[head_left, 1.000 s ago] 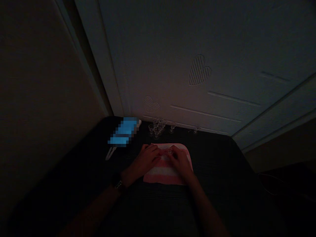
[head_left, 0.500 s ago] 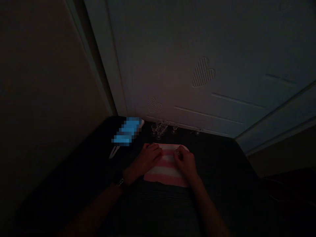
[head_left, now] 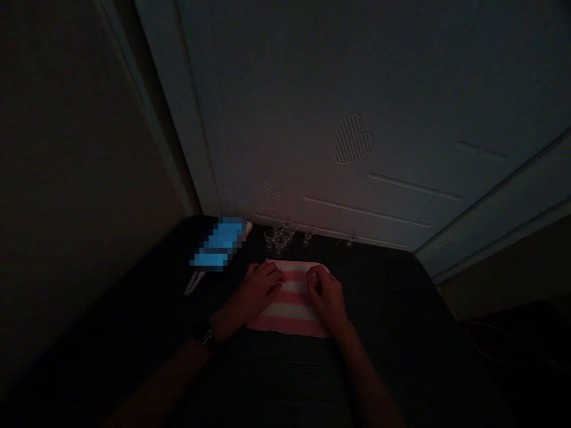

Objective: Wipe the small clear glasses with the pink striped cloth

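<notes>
A pink and white striped cloth [head_left: 289,309] lies spread on the dark table. My left hand [head_left: 261,290], a watch on its wrist, rests with stretched fingers on the left part of the cloth and holds nothing. Over the right part of the cloth, my right hand [head_left: 329,296] is closed round a small clear glass [head_left: 314,277], most of which the fingers hide. Behind the cloth stands a cluster of small stemmed glasses [head_left: 279,242]. One more glass [head_left: 307,237] is just right of them, and another [head_left: 350,240] is farther right.
A device with a lit, blurred blue screen [head_left: 219,242] lies at the back left, a white strap [head_left: 193,282] at its near end. A pale panel with heart reliefs [head_left: 354,139] rises behind the dark table [head_left: 285,380]. The light is very dim.
The whole view has shifted a little, so things appear slightly farther left. My right hand still grips the small glass, turned slightly; my left hand keeps its place on the cloth.
</notes>
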`<state>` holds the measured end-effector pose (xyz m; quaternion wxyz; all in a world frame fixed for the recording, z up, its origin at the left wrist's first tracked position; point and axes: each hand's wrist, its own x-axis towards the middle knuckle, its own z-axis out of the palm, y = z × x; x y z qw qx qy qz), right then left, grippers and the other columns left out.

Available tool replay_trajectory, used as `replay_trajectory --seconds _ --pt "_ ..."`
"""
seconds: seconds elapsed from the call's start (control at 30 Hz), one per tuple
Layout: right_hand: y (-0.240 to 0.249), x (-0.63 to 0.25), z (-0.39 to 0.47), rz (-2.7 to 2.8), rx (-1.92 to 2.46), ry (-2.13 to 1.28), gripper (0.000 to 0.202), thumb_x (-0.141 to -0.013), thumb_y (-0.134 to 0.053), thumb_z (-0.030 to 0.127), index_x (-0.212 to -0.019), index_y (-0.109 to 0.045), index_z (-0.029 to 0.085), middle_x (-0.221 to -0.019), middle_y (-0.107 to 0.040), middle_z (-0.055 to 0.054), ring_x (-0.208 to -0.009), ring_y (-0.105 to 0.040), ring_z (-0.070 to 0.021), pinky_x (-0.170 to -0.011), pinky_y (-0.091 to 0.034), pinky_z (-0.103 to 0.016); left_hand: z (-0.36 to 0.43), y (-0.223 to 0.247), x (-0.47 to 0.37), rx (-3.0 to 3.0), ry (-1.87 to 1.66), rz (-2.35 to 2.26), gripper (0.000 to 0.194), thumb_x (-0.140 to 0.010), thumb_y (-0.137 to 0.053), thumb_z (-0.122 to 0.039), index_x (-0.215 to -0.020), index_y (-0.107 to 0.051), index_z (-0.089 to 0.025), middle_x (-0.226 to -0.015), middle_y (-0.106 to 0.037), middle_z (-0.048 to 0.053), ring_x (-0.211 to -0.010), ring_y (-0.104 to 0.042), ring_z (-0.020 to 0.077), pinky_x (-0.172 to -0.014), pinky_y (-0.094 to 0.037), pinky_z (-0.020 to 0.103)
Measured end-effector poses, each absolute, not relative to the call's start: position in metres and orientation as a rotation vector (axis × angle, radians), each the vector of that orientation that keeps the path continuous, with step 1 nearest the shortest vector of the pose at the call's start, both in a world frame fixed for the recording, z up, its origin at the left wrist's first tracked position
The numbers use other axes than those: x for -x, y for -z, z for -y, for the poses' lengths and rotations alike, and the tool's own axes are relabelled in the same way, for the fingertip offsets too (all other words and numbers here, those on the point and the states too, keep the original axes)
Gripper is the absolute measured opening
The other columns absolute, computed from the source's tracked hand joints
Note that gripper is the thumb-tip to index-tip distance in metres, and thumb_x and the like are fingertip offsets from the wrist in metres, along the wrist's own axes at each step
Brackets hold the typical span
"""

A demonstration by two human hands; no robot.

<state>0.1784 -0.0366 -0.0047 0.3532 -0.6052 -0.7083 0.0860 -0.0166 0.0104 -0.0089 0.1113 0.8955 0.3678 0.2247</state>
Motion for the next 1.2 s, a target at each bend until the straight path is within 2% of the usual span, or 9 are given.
replay_trajectory --seconds 0.13,0.27,0.4,0.6,0.77,0.9,1.03,1.1,1.2 --pt "0.004 -0.177 0.036 1.906 1.478 -0.209 0.014 -0.081 -0.043 0.016 -0.091 -0.051 0.020 -0.083 -0.059 -0.003 -0.076 -0.052 -0.0176 -0.072 -0.038 -0.029 -0.009 0.008 0.015 -2.634 -0.660 -1.039 0.016 -0.083 -0.047 -0.017 -0.096 -0.055 -0.021 -0.102 -0.056 0.002 -0.097 -0.048 0.0189 -0.085 -0.030 0.037" --pt "0.002 -0.176 0.036 1.981 1.414 -0.249 0.016 -0.078 -0.044 0.012 -0.091 -0.051 0.020 -0.084 -0.059 -0.002 -0.078 -0.051 -0.0177 -0.077 -0.036 -0.031 -0.005 0.006 0.011 -2.616 -0.664 -1.033 0.032 -0.081 -0.052 -0.017 -0.112 -0.049 -0.023 -0.111 -0.053 0.004 -0.103 -0.045 0.0203 -0.087 -0.030 0.037" --pt "-0.001 -0.175 0.038 2.061 1.345 -0.285 0.020 -0.076 -0.047 0.012 -0.095 -0.050 0.019 -0.088 -0.058 -0.004 -0.083 -0.050 -0.0191 -0.082 -0.035 -0.034 -0.002 0.002 0.010 -2.616 -0.665 -1.024 0.036 -0.081 -0.053 -0.019 -0.117 -0.047 -0.023 -0.115 -0.051 0.005 -0.108 -0.042 0.0213 -0.091 -0.029 0.038" --pt "0.000 -0.174 0.040 2.039 1.343 -0.354 0.016 -0.076 -0.047 0.014 -0.090 -0.046 0.019 -0.087 -0.056 -0.005 -0.083 -0.048 -0.0196 -0.077 -0.037 -0.033 -0.001 -0.001 0.009 -2.625 -0.727 -0.997 0.033 -0.082 -0.053 -0.024 -0.115 -0.050 -0.025 -0.114 -0.052 0.005 -0.109 -0.042 0.0214 -0.092 -0.030 0.038" --pt "0.001 -0.172 0.040 2.016 1.374 -0.425 0.008 -0.083 -0.042 0.019 -0.090 -0.043 0.019 -0.087 -0.054 -0.005 -0.080 -0.048 -0.0189 -0.073 -0.038 -0.032 0.002 -0.002 0.007 -2.675 -0.686 -0.879 0.034 -0.084 -0.051 -0.026 -0.118 -0.048 -0.026 -0.116 -0.054 0.004 -0.111 -0.042 0.0212 -0.093 -0.029 0.039" --pt "0.002 -0.170 0.040 2.039 1.385 -0.422 0.007 -0.086 -0.040 0.023 -0.091 -0.043 0.019 -0.086 -0.055 -0.005 -0.078 -0.049 -0.0182 -0.072 -0.038 -0.031 0.004 -0.003 0.004 -2.676 -0.702 -0.857 0.026 -0.085 -0.050 -0.025 -0.111 -0.053 -0.023 -0.113 -0.056 0.003 -0.110 -0.043 0.0193 -0.096 -0.027 0.038" --pt "0.003 -0.171 0.037 2.064 1.421 -0.347 0.006 -0.084 -0.044 0.024 -0.086 -0.046 0.019 -0.077 -0.054 -0.003 -0.074 -0.048 -0.0178 -0.070 -0.037 -0.031 0.002 -0.003 0.007 -2.679 -0.685 -0.900 0.020 -0.086 -0.048 -0.025 -0.103 -0.056 -0.022 -0.108 -0.058 0.004 -0.106 -0.046 0.0198 -0.094 -0.028 0.039" --pt "0.003 -0.173 0.036 2.092 1.408 -0.316 0.005 -0.083 -0.046 0.022 -0.084 -0.049 0.019 -0.079 -0.054 -0.003 -0.075 -0.048 -0.0173 -0.073 -0.037 -0.031 0.000 -0.002 0.010 -2.691 -0.715 -0.946 0.017 -0.085 -0.049 -0.024 -0.099 -0.058 -0.021 -0.103 -0.059 0.004 -0.105 -0.046 0.0205 -0.094 -0.027 0.041" --pt "0.003 -0.176 0.034 2.110 1.385 -0.283 0.006 -0.081 -0.048 0.019 -0.085 -0.052 0.018 -0.084 -0.055 -0.004 -0.083 -0.049 -0.0185 -0.079 -0.037 -0.032 -0.005 0.000 0.013 -2.645 -0.759 -0.998 0.022 -0.083 -0.051 -0.022 -0.104 -0.056 -0.022 -0.104 -0.059 0.003 -0.105 -0.046 0.0199 -0.095 -0.026 0.041"
